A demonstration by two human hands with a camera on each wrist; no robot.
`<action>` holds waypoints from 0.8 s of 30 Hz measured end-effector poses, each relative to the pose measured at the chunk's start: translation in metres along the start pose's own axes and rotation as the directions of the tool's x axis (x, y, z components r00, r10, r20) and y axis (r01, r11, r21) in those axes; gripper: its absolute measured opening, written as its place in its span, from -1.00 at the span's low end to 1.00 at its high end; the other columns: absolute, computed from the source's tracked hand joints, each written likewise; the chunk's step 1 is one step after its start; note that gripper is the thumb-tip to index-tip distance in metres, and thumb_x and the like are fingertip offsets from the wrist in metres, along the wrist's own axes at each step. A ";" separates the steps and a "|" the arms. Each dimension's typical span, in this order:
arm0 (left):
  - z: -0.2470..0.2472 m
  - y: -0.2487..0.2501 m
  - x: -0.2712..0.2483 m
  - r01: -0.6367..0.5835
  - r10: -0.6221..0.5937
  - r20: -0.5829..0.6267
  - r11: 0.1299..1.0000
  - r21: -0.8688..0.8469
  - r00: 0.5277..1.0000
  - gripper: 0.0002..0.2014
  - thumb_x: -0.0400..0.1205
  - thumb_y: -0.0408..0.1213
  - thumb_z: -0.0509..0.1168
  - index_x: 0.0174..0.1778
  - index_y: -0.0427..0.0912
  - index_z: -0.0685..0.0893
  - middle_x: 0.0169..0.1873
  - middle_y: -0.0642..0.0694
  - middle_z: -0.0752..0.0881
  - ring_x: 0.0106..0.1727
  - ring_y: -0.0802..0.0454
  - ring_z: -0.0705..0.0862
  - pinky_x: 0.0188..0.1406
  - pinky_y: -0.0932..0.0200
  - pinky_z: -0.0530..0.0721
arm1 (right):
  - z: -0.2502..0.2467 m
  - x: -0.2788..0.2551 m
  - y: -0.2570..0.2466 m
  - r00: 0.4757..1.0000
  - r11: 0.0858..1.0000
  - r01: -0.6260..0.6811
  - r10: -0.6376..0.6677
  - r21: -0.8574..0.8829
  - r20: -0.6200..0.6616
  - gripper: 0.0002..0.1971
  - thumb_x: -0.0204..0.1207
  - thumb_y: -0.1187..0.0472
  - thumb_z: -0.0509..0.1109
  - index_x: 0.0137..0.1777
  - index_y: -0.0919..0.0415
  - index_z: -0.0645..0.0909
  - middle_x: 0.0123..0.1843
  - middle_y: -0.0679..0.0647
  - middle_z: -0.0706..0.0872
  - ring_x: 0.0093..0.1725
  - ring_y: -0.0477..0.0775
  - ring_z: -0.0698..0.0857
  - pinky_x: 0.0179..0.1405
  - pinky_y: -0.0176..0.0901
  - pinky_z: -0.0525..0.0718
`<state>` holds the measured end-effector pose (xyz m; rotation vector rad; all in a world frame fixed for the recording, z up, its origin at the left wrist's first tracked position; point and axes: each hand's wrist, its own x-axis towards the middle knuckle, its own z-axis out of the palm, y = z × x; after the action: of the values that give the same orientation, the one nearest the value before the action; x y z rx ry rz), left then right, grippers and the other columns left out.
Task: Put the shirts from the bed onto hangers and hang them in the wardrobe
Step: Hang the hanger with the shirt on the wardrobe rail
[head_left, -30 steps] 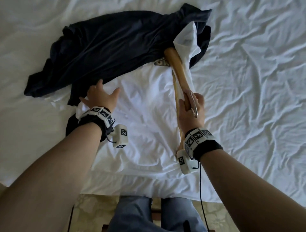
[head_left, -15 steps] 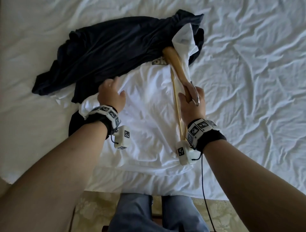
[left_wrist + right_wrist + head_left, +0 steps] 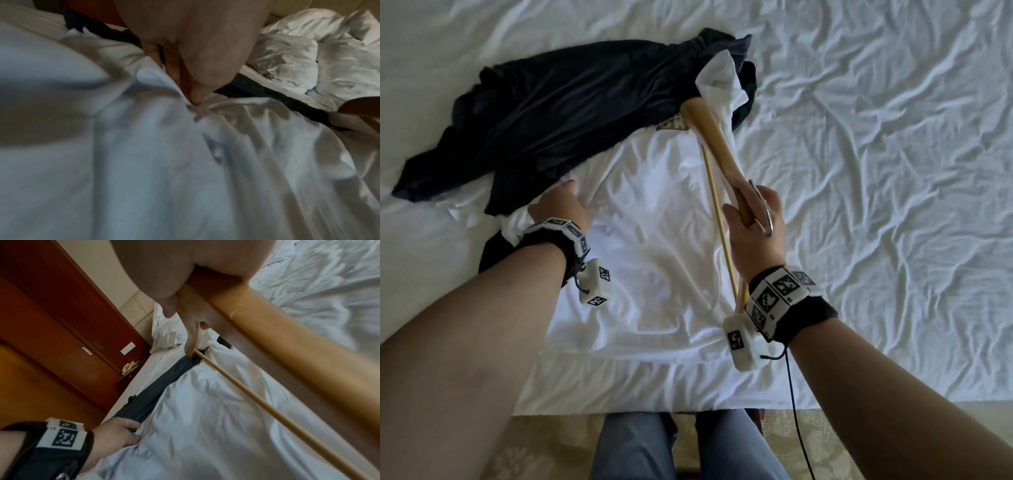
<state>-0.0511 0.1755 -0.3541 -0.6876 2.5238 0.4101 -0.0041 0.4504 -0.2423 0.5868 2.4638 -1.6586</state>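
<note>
A white shirt lies spread on the bed, partly under a dark navy shirt. My right hand grips a wooden hanger at its middle, by the metal hook; the hanger's far end sits against the white shirt's raised sleeve. My left hand pinches a fold of the white shirt at its left side, beside the navy shirt's edge. In the left wrist view the fingertips bunch the white cloth. The hanger bar runs across the right wrist view.
The bed sheet is rumpled white, with free room to the right. The bed edge is near my legs. Dark wooden panels and a telephone stand beyond the bed's far side.
My left hand went from resting flat on the white shirt to pinching its cloth near the navy shirt. My right hand lifted the hanger slightly, still holding it.
</note>
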 end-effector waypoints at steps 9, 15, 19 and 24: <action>0.009 -0.011 0.002 -0.055 0.058 -0.076 0.998 0.041 0.995 -0.59 0.65 -0.06 0.26 0.41 -0.07 0.59 0.35 -0.31 0.56 0.36 -0.35 0.48 0.28 -0.24 0.47 | -0.005 -0.002 0.010 0.998 0.999 0.042 -0.040 0.033 -0.047 -0.63 0.55 0.37 0.42 0.35 0.17 0.63 0.15 -0.27 0.44 -0.08 -0.58 0.56 -0.07 -0.66 0.48; 0.016 -0.009 -0.003 -0.072 0.061 -0.043 0.935 -0.347 0.997 -0.54 0.68 -0.33 0.15 0.54 -0.13 0.47 0.40 -0.27 0.60 0.39 -0.29 0.55 0.42 -0.07 0.50 | 0.000 -0.002 0.019 0.997 0.999 0.049 -0.048 0.015 -0.059 -0.62 0.54 0.37 0.42 0.35 0.21 0.61 0.10 -0.28 0.44 -0.04 -0.59 0.54 -0.04 -0.65 0.47; 0.004 0.013 -0.035 -0.262 0.298 0.044 0.893 -0.366 0.954 -0.66 0.62 -0.36 0.20 0.32 -0.25 0.63 -0.03 -0.19 0.74 0.03 -0.17 0.63 0.02 0.15 0.51 | -0.006 0.003 -0.002 0.988 0.994 0.109 -0.105 0.031 -0.110 -0.65 0.54 0.41 0.41 0.32 0.34 0.59 0.11 -0.24 0.46 -0.01 -0.75 0.45 -0.08 -0.77 0.38; 0.010 0.060 -0.116 -0.473 0.560 0.505 0.827 -0.302 0.657 -0.86 0.54 -0.35 0.32 -0.34 -0.14 0.54 -0.35 -0.12 0.59 -0.26 -0.03 0.52 -0.32 0.15 0.30 | -0.016 0.013 -0.036 0.961 0.972 0.235 -0.230 0.013 -0.155 -0.61 0.51 0.51 0.38 0.34 0.33 0.60 0.13 -0.09 0.42 0.02 -0.77 0.40 -0.01 -0.80 0.32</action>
<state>0.0080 0.2749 -0.2922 0.1545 2.0526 0.8658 -0.0274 0.4565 -0.2089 0.4582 2.7122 -1.8006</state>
